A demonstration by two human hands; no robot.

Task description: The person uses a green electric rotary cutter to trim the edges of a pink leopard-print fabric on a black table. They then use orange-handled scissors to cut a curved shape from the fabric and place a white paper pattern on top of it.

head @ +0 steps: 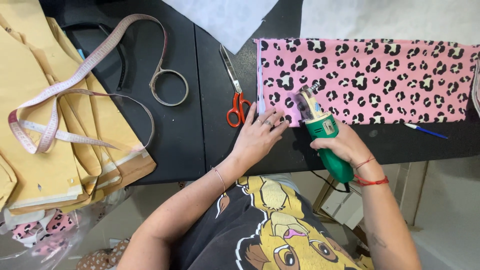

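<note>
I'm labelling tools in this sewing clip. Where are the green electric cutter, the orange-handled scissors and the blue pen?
green electric cutter [327, 135], head view, on its green body above the right hand.
orange-handled scissors [238, 109], head view, on the orange handles.
blue pen [427, 131], head view, on the middle of its barrel.

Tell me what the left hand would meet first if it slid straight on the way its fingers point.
The left hand lies flat, fingers pointing up and right. Straight on, it would first meet the pink spotted fabric, whose near corner its fingertips already seem to touch, beside the green electric cutter.

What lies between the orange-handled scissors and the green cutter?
In the head view, the left hand lies between the scissors and cutter, pressing the pink spotted fabric.
</note>
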